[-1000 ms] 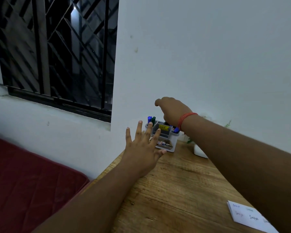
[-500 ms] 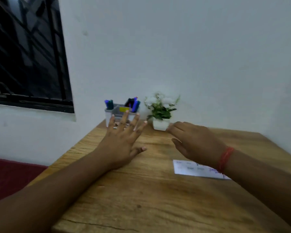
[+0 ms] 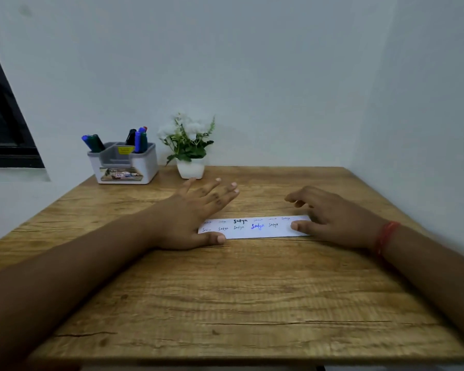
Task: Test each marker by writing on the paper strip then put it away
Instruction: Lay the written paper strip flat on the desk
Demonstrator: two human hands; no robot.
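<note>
A white paper strip [image 3: 255, 227] with two rows of written words lies flat in the middle of the wooden table [image 3: 239, 295]. My left hand [image 3: 190, 215] rests open, fingers spread, over the strip's left end, thumb at its front edge. My right hand [image 3: 330, 215] lies on the strip's right end, thumb pressed on the paper, fingers loosely curled, holding nothing. A white and grey organizer [image 3: 123, 164] stands at the table's back left. Markers [image 3: 93, 142] stick up from its left slot and more markers [image 3: 138, 139] from its right slot.
A small white pot of white flowers [image 3: 189, 148] stands against the back wall, right of the organizer. White walls close the back and right sides. A dark window frame [image 3: 6, 135] is at the far left. The table's front edge runs near the bottom.
The view swung right and down from the window to the table. My right hand left the organizer and came down on the strip's right end; my left hand settled on its left end.
</note>
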